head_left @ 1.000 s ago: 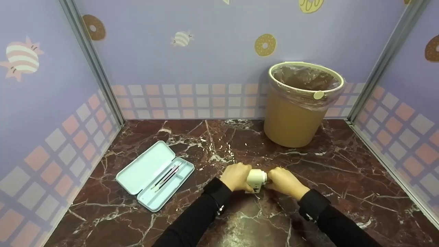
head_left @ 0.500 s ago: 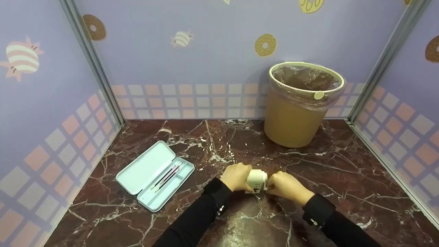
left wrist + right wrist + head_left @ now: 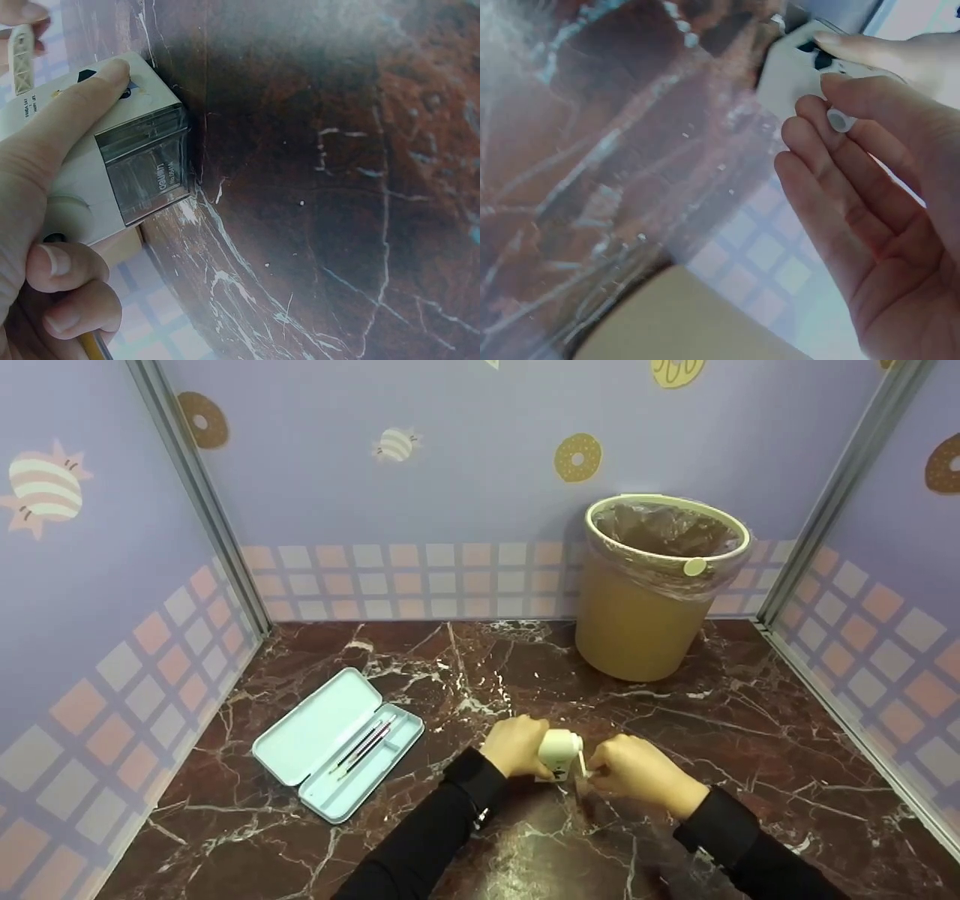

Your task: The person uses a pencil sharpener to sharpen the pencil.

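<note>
A cream hand-crank pencil sharpener [image 3: 559, 746] stands on the dark marble tabletop. My left hand [image 3: 517, 744] grips it from the left, thumb across its printed side in the left wrist view and other fingers curled behind. The clear shavings drawer [image 3: 146, 169] faces the tabletop side in that view. Below those curled fingers shows a thin yellow stick [image 3: 94, 345], mostly hidden. On the sharpener's right side, my right hand [image 3: 630, 769] pinches the crank handle [image 3: 841, 120] between thumb and index finger; its other fingers extend loosely.
To the left lies an open light-blue pencil case [image 3: 322, 731] holding several pencils [image 3: 367, 746]. A tan trash bin [image 3: 641, 622] with a clear liner stands at the back right. Patterned walls [image 3: 450, 495] enclose the back and sides.
My right hand has moved slightly right and toward me, bringing the crank arm round to hang downward. The left hand and sharpener have kept their place.
</note>
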A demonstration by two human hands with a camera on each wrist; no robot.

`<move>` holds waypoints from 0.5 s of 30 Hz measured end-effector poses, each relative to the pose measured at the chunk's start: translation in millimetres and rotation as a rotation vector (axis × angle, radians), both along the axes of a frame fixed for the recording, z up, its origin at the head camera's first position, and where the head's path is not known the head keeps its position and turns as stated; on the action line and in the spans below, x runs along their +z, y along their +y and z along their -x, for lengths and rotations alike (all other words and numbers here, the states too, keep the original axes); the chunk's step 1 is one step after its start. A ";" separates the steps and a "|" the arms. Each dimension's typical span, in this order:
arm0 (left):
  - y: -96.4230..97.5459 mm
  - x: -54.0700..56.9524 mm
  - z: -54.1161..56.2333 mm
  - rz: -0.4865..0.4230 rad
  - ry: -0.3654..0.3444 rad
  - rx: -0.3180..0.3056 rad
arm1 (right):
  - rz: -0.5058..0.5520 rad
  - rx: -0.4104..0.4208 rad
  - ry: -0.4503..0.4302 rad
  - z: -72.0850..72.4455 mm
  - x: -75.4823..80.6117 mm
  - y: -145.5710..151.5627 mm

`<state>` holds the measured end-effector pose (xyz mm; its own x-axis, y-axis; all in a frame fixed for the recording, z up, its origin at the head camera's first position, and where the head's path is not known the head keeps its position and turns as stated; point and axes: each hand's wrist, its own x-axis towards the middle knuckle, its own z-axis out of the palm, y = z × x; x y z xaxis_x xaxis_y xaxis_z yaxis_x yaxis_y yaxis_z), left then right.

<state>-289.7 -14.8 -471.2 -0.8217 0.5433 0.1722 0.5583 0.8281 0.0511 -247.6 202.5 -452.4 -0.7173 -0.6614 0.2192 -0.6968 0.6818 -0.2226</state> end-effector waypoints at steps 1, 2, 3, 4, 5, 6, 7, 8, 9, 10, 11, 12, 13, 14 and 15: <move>-0.2 0.0 -0.2 -0.001 0.001 0.000 | -0.001 -0.002 0.009 -0.4 2.3 0.2; -0.4 0.1 -0.4 0.000 0.003 0.000 | -0.003 -0.005 0.017 -0.8 4.8 0.4; -0.5 0.1 -0.6 0.000 0.006 0.000 | -0.004 -0.008 0.020 -0.9 7.3 0.4; -0.6 0.0 -0.7 0.000 0.008 -0.001 | -0.004 -0.010 0.027 -1.0 9.6 0.5; -0.7 0.0 -0.8 0.000 0.010 -0.001 | 0.000 -0.011 0.032 -0.8 11.9 0.8; -0.6 0.1 -0.9 0.000 0.013 -0.001 | 0.001 -0.012 0.040 -0.2 14.1 1.1; -0.6 0.0 -0.9 0.004 0.016 0.000 | 0.003 -0.012 0.049 0.6 16.2 1.4; -0.5 0.1 -1.0 0.006 0.019 0.000 | 0.007 -0.015 0.055 1.6 18.6 1.3; -0.4 0.1 -1.0 0.007 0.021 0.000 | 0.012 -0.018 0.061 2.8 20.6 1.4; -0.4 0.1 -1.1 0.008 0.023 0.001 | 0.016 -0.021 0.072 3.9 22.7 1.5; -0.3 0.2 -1.2 0.010 0.023 0.001 | 0.020 -0.026 0.080 5.4 24.6 1.6; -0.2 0.0 -1.1 0.011 0.025 0.001 | 0.024 -0.031 0.090 7.0 26.2 1.6; -0.2 0.2 -1.1 0.011 0.020 0.000 | 0.027 -0.035 0.098 8.3 27.5 1.6; -0.2 0.3 -1.2 0.010 0.015 -0.002 | 0.027 -0.041 0.108 9.7 28.6 1.6; -0.2 0.3 -1.2 0.009 0.010 -0.004 | 0.028 -0.047 0.116 11.1 29.4 1.5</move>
<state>-288.6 -15.0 -470.9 -0.8175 0.5485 0.1755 0.5623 0.8261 0.0378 -258.7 204.0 -423.0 -0.7161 -0.6203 0.3201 -0.6864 0.7090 -0.1617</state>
